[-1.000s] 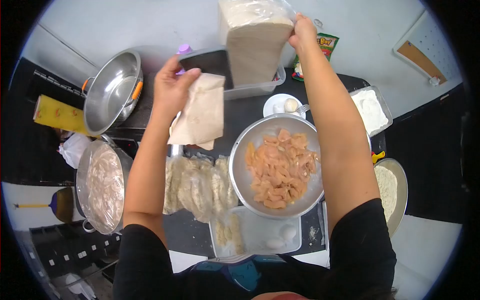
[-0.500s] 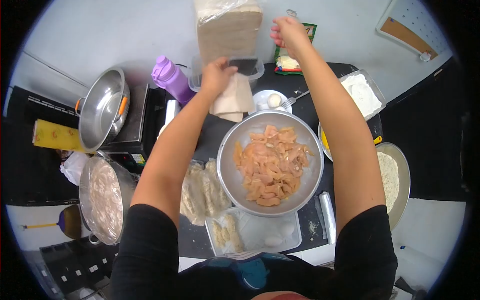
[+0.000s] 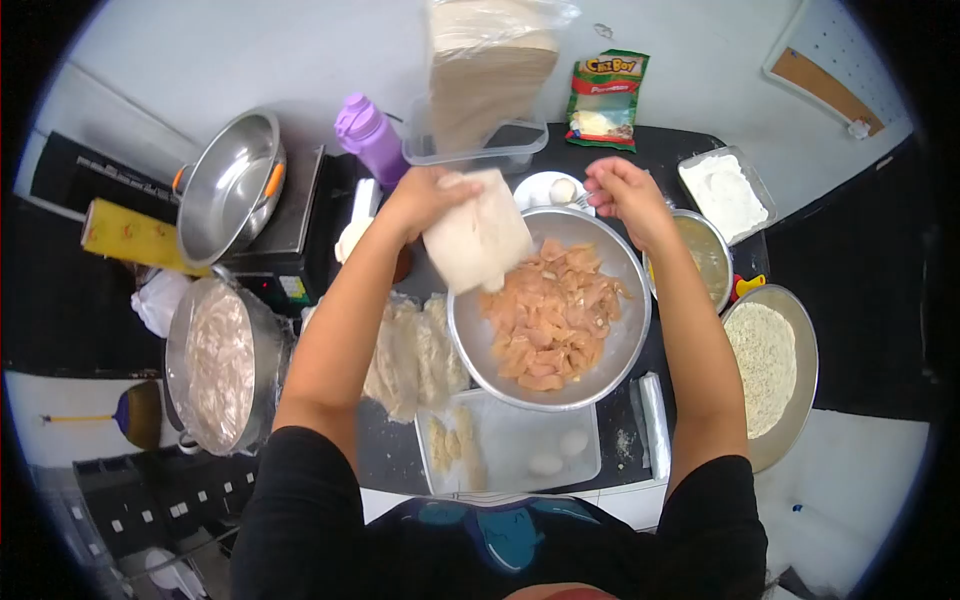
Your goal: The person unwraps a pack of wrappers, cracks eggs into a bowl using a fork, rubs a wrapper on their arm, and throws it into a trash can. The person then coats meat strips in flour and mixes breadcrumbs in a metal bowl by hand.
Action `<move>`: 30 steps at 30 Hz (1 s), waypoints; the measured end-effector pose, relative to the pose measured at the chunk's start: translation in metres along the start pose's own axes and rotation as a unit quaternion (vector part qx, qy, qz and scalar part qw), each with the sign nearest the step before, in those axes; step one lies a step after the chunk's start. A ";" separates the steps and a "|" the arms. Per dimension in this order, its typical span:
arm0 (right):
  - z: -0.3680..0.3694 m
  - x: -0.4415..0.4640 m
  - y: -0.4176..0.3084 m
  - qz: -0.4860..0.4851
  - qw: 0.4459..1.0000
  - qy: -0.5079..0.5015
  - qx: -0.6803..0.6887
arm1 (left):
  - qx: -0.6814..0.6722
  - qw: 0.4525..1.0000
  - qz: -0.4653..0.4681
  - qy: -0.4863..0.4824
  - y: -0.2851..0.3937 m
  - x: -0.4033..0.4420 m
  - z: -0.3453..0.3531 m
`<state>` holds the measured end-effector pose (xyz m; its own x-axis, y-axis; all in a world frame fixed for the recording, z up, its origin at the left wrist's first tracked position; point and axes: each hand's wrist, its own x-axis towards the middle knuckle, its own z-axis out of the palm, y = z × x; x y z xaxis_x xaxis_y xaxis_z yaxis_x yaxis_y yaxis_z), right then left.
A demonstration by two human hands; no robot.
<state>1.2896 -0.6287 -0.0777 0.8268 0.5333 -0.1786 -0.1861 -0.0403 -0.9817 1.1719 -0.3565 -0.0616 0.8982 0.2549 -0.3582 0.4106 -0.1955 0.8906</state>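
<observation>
My left hand (image 3: pixel 423 203) is closed on some folded brown paper napkins (image 3: pixel 480 235), held over the left rim of a metal bowl (image 3: pixel 636 335) of raw sliced meat (image 3: pixel 555 320). My right hand (image 3: pixel 622 190) hovers above the bowl's far right rim, fingers curled and slightly apart, with nothing visible in it. Near it, a white plate (image 3: pixel 530 188) holds an egg (image 3: pixel 563 190) and a fork. Behind stands a tall stack of napkins (image 3: pixel 485 95) in plastic wrap, in a clear container (image 3: pixel 515 150).
A purple bottle (image 3: pixel 370 135) and a seasoning pack (image 3: pixel 606 100) stand at the back. Flour (image 3: pixel 725 195) in a tray and a bowl of crumbs (image 3: pixel 760 370) are right. A covered pot (image 3: pixel 215 370) and a steel pan (image 3: pixel 230 185) are left. A tray (image 3: pixel 510 450) lies in front.
My left hand has brought the napkins away from the container toward the bowl. My right hand let go of the wrapped stack and came down near the plate.
</observation>
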 end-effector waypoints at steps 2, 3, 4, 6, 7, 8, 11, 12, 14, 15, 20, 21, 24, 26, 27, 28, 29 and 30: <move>0.001 -0.026 0.002 0.011 1.000 -0.014 0.008 | -0.016 0.999 0.017 -0.024 -0.003 -0.044 -0.004; 0.002 -0.040 0.003 0.009 1.000 -0.008 0.013 | -0.035 0.999 0.025 -0.024 -0.006 -0.067 -0.005; 0.003 -0.057 0.003 0.010 1.000 -0.003 0.017 | -0.082 0.994 0.073 -0.002 -0.001 -0.097 -0.003; 0.008 -0.093 -0.002 0.015 1.000 0.019 0.012 | -0.173 0.970 0.163 0.049 0.016 -0.162 -0.002; 0.011 -0.109 -0.005 0.019 0.999 0.035 0.004 | -0.215 0.959 0.182 0.037 0.026 -0.203 -0.005; 0.010 -0.121 -0.002 0.015 0.999 0.038 -0.001 | -0.256 0.946 0.199 0.024 0.036 -0.245 -0.007; 0.024 -0.168 0.012 0.024 0.997 0.044 0.052 | -0.414 0.871 0.206 -0.167 0.048 -0.350 -0.024; 0.036 -0.184 0.014 0.023 0.997 0.037 0.065 | -0.452 0.835 0.211 -0.234 0.046 -0.378 -0.029; 0.060 -0.215 0.022 0.036 0.996 0.019 0.074 | -0.502 0.783 0.257 -0.263 0.028 -0.425 -0.030; 0.073 -0.227 0.023 0.035 0.996 0.009 0.081 | -0.522 0.759 0.285 -0.267 0.017 -0.447 -0.029; 0.170 -0.280 0.021 0.040 0.996 -0.056 0.064 | -0.595 0.677 0.389 -0.192 -0.044 -0.555 -0.046; 0.195 -0.287 0.019 0.045 0.995 -0.077 0.049 | -0.601 0.665 0.407 -0.172 -0.056 -0.577 -0.051; 0.275 -0.306 0.022 0.039 0.987 -0.151 0.031 | -0.607 0.643 0.453 -0.115 -0.090 -0.639 -0.067; 0.330 -0.314 0.023 0.033 0.978 -0.202 0.030 | -0.604 0.631 0.480 -0.079 -0.109 -0.677 -0.076; 0.357 -0.319 0.022 0.037 0.973 -0.228 0.026 | -0.601 0.623 0.497 -0.063 -0.117 -0.692 -0.077; 0.384 -0.324 0.022 0.042 0.967 -0.252 0.022 | -0.598 0.618 0.509 -0.045 -0.123 -0.708 -0.080; 0.410 -0.331 0.023 0.049 0.960 -0.276 0.017 | -0.594 0.613 0.520 -0.027 -0.130 -0.723 -0.083; 0.434 -0.337 0.023 0.042 0.950 -0.310 0.016 | -0.592 0.608 0.529 -0.010 -0.139 -0.736 -0.087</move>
<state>0.7757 -0.4425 -0.0109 0.3390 0.9248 -0.1727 -0.2622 -0.0835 -0.9614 0.4396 -0.4346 0.1028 0.5678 0.5664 0.5973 -0.7889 0.5816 0.1984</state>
